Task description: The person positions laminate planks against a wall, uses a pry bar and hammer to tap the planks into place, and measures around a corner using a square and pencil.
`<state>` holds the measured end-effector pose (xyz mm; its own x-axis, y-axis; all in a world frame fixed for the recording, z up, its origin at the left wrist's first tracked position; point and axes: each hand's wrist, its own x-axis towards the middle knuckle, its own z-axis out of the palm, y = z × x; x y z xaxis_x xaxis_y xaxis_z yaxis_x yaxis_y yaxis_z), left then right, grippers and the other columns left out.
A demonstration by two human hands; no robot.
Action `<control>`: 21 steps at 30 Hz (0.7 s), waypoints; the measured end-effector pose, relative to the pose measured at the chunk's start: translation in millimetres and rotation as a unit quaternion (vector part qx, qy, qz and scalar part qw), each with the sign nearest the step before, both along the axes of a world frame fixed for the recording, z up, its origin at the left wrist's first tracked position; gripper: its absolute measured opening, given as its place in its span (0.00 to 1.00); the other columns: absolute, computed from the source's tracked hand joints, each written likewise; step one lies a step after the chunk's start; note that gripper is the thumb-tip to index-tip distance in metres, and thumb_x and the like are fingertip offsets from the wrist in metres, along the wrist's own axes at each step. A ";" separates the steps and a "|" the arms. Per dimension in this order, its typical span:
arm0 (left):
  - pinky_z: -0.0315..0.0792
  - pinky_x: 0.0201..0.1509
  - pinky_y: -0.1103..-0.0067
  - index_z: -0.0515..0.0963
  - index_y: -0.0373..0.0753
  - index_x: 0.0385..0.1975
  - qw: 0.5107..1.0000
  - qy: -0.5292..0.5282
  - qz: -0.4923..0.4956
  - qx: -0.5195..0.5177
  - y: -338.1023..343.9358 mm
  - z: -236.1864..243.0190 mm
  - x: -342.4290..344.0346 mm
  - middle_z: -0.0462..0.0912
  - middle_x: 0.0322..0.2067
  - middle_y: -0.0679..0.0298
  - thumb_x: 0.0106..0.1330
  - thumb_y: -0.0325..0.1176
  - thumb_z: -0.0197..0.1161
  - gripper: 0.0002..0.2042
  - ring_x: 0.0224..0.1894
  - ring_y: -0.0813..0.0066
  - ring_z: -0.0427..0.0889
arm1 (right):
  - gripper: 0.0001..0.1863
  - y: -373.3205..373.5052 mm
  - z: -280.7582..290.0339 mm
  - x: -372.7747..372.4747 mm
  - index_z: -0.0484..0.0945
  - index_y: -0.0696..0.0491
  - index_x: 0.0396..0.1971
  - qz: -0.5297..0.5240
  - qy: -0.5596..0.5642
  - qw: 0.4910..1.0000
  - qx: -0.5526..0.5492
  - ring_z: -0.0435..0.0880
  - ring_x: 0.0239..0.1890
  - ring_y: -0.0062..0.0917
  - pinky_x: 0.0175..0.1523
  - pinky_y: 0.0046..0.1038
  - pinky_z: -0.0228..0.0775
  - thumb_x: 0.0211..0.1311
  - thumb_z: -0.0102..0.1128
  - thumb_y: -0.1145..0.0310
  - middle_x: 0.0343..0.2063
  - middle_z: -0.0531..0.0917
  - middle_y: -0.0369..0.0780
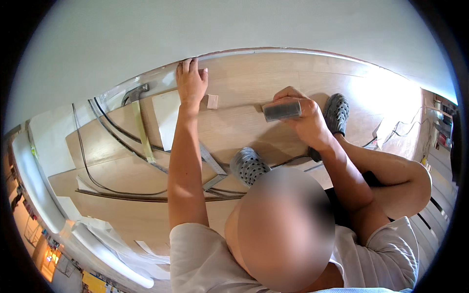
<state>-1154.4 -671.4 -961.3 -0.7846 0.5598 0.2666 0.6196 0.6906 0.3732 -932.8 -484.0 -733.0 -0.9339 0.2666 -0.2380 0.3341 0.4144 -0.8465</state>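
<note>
Nearest the camera: pale short-sleeved shirt (207,256), framing a blurred oval.

Held item: dark grey block (282,112), one, hanging above the floorboards (232,80) between the two feet and the wall (244,24). The right hand (309,117) is gripping it, fingers curling together round its far side, tips partly hidden; the hold is leaving one flat face uncovered, apparently because the hand is wrapping the block from behind.

Left hand (192,87): empty as far as shows, fingers slightly parted, thumb standing off to the side. The fingertips are resting at the wall's foot, seemingly for bracing or feeling along that edge; how hard they are pressing, I cannot tell.

Small square piece (212,101), pale: lying just beside the left wrist, perhaps for easy picking up.

White sheet (165,119): lying left of that forearm. Hammer (141,128): lying farther left, head toward the wall, handle pointing back at the person, probably for quick taking.

Metal square (213,163): lying by the left clog (249,166). Right clog (337,113): planting wide, likely for balance. Dark cables (120,130): running across the boards, leftward.
</note>
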 end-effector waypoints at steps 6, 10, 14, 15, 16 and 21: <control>0.67 0.65 0.60 0.78 0.35 0.51 0.998 0.031 -0.009 0.051 -1.2 -7.4 0.7 0.77 0.51 0.57 0.62 0.34 0.66 0.18 0.57 0.51 0.73 | 0.18 7.6 16.5 29.8 0.83 0.49 0.52 0.024 -0.060 0.992 -0.108 0.82 0.44 0.34 0.53 0.29 0.72 0.61 0.65 0.70 0.46 0.82 0.42; 0.70 0.60 0.61 0.79 0.35 0.48 0.996 0.036 0.000 0.078 5.5 -9.7 -3.4 0.78 0.49 0.57 0.62 0.31 0.65 0.15 0.54 0.52 0.75 | 0.20 16.1 -0.8 76.9 0.79 0.56 0.56 -0.078 -0.121 0.869 -0.473 0.83 0.51 0.42 0.61 0.38 0.72 0.65 0.49 0.73 0.53 0.80 0.50; 0.69 0.61 0.61 0.79 0.37 0.50 0.997 0.051 0.008 0.060 3.5 -14.4 -2.6 0.78 0.49 0.57 0.65 0.33 0.63 0.15 0.55 0.53 0.75 | 0.30 -15.6 -13.9 100.7 0.61 0.60 0.67 -0.287 -0.153 0.738 -0.592 0.84 0.47 0.41 0.50 0.44 0.81 0.65 0.52 0.74 0.48 0.79 0.52; 0.69 0.61 0.62 0.79 0.37 0.50 0.997 0.046 0.004 0.061 7.6 -13.6 -0.3 0.78 0.49 0.58 0.65 0.33 0.63 0.15 0.55 0.54 0.75 | 0.33 -24.2 -24.4 109.9 0.58 0.61 0.69 -0.323 -0.161 0.778 -0.514 0.85 0.44 0.39 0.44 0.41 0.83 0.66 0.56 0.71 0.45 0.79 0.51; 0.69 0.61 0.62 0.79 0.38 0.51 0.997 0.044 0.001 0.062 8.2 -11.4 -1.1 0.78 0.49 0.58 0.65 0.32 0.63 0.15 0.55 0.54 0.74 | 0.37 -25.0 -36.9 108.9 0.57 0.62 0.70 -0.339 -0.208 0.785 -0.474 0.85 0.35 0.32 0.33 0.33 0.81 0.65 0.63 0.68 0.39 0.80 0.48; 0.70 0.59 0.63 0.81 0.38 0.48 0.997 0.071 0.004 0.043 8.2 -9.8 -0.3 0.78 0.48 0.62 0.63 0.30 0.63 0.14 0.52 0.56 0.75 | 0.21 -28.4 -64.7 74.8 0.75 0.63 0.44 -0.264 -0.237 0.910 -0.215 0.79 0.21 0.21 0.24 0.26 0.71 0.62 0.69 0.62 0.22 0.79 0.38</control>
